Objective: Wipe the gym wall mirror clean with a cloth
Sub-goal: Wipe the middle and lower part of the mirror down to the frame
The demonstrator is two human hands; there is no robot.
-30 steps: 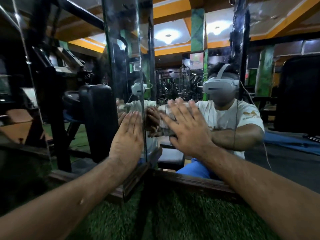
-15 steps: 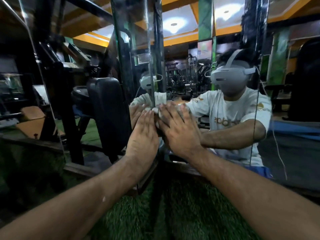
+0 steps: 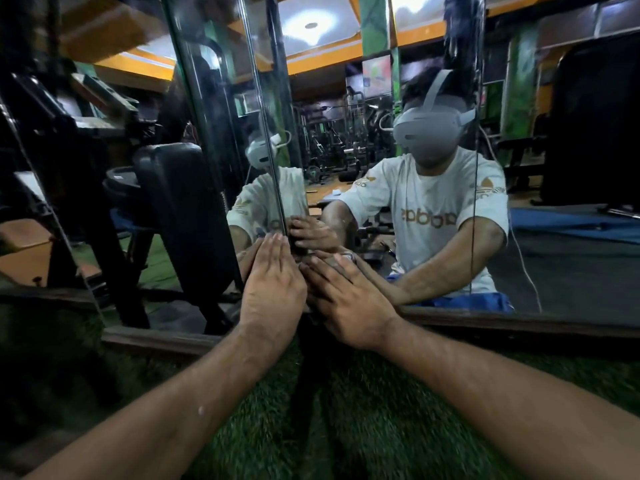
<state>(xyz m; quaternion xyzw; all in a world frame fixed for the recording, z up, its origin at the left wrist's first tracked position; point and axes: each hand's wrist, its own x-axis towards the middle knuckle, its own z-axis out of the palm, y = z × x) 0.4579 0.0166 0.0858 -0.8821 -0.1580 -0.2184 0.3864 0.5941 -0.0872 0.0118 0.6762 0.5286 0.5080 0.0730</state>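
Note:
The wall mirror meets at a corner: a right panel (image 3: 561, 268) and a left panel (image 3: 207, 98). My left hand (image 3: 273, 292) lies flat with straight fingers against the left panel, right beside the corner seam. My right hand (image 3: 346, 299) presses flat on the lower part of the right panel, just above the wooden frame (image 3: 519, 322). The cloth is almost wholly hidden under my right palm and fingers; only a dull sliver (image 3: 343, 257) shows at the fingertips. The two hands sit side by side, nearly touching.
Green artificial turf (image 3: 242, 427) covers the floor below the mirror frame. The glass reflects a person wearing a headset, gym machines and a black padded bench (image 3: 180, 209). A thin vertical seam (image 3: 474, 168) divides the right panel farther right.
My right hand has slid left and down the glass toward the corner. My left hand has shifted right and lower along its panel, so both now sit close together near the frame.

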